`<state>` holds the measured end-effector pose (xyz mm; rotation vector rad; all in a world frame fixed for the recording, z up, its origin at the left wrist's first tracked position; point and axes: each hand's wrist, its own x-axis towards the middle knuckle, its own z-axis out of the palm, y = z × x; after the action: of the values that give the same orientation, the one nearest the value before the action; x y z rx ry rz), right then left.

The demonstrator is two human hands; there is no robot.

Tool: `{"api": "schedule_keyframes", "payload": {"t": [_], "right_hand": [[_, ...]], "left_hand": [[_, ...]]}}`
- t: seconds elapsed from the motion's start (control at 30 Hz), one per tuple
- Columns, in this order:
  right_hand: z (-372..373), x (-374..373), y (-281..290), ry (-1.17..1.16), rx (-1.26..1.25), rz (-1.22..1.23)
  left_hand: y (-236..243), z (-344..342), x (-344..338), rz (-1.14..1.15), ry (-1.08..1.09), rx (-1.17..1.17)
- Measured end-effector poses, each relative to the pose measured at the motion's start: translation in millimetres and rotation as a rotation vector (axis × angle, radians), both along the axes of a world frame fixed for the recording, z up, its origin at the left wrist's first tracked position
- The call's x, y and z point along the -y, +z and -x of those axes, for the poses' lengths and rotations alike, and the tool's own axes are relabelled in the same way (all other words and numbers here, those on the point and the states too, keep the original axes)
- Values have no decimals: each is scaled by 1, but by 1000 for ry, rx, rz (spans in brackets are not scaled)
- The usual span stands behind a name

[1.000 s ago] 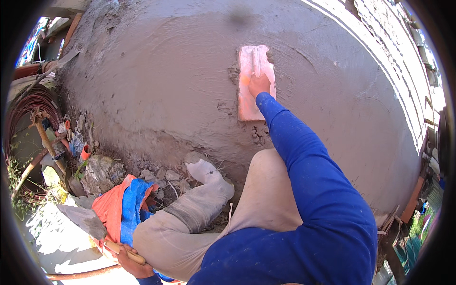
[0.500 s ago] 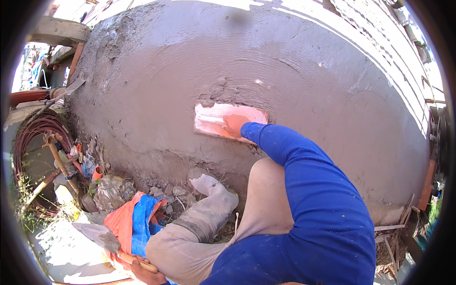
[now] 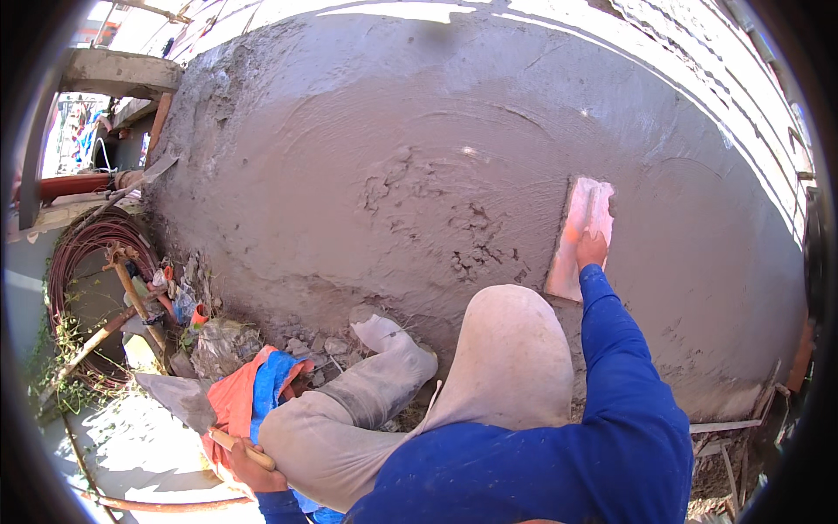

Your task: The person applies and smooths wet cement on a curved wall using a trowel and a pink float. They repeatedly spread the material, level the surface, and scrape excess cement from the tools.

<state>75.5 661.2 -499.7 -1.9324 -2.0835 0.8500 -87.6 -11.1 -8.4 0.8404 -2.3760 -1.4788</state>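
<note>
My right hand [image 3: 592, 251] grips the handle of a pale rectangular plastering float [image 3: 573, 227], pressed against the wet grey mortar wall [image 3: 288, 183]. The float stands nearly upright, its long side slightly slanted. Left of it, a rough, torn patch [image 3: 436, 210] breaks the smoother mortar. At the lower left my left hand [image 3: 256, 467] is closed round the wooden handle of a pointed trowel [image 3: 181, 399], its blade pointing up and left, off the wall. Beneath the trowel an orange and blue sack [image 3: 242, 397] lies beside my bent leg.
Rubble [image 3: 327, 343] lines the foot of the wall. On the left are a coil of dark red hose [image 3: 65, 271], wooden sticks [image 3: 92, 339], a shovel [image 3: 161, 170] and a concrete beam [image 3: 118, 72]. Thin wood strips [image 3: 724, 426] lie at the lower right.
My right hand has swept the float rightward across the wall and turned it from nearly level to nearly upright. Rough mortar shows where it was. My left hand still holds the trowel.
</note>
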Motion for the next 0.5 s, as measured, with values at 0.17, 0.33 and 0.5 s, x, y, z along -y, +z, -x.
{"api": "schedule_keyframes", "payload": {"t": [0.17, 0.33, 0.5], "right_hand": [[28, -60, -58, -229, -315, 65], [157, -50, -47, 22, -273, 145], [310, 36, 2, 415, -83, 84]], "left_hand": [[-11, 15, -2, 27, -38, 43], [-12, 20, 4, 24, 22, 44], [-10, 14, 19, 27, 94, 66]]}}
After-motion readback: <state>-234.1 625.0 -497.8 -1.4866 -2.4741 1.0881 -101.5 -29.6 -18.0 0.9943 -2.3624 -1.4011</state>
